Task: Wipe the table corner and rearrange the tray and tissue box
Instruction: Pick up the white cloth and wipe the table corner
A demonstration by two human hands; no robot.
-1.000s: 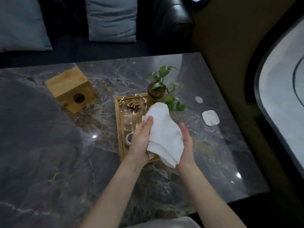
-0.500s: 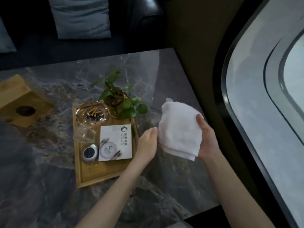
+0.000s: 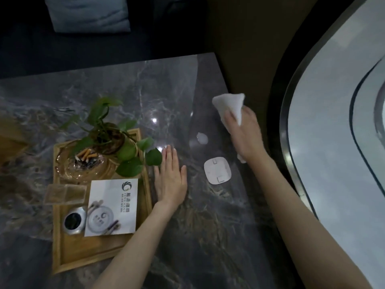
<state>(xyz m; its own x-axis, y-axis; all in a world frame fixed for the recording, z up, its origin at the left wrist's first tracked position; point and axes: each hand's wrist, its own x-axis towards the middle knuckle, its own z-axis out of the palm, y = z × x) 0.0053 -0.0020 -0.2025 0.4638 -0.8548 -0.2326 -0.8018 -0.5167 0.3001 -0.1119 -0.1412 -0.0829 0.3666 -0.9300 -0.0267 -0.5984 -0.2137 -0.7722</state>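
Observation:
My right hand (image 3: 244, 133) presses a folded white cloth (image 3: 230, 106) onto the dark marble table (image 3: 170, 84) near its far right edge. Flat on the table, fingers together, lies my left hand (image 3: 170, 178), just right of the wooden tray (image 3: 87, 255) and holding nothing. The tray carries a potted green plant (image 3: 110, 138), a glass ashtray with cigarette butts (image 3: 83, 163), a white printed card (image 3: 113, 207), a small metal tin (image 3: 74, 221) and a clear glass block (image 3: 64, 193). Only a corner of the wooden tissue box (image 3: 10, 144) shows at the left edge.
A white square pad (image 3: 217, 171) and a small round white disc (image 3: 202, 138) lie on the table between my hands. A grey cushion (image 3: 89, 15) sits on the dark sofa behind. A curved pale floor panel (image 3: 343, 122) lies to the right, past the table edge.
The view swung right. My left hand let go of the cloth and came down flat beside the tray. My right hand carried the cloth out to the table's right edge and set it down.

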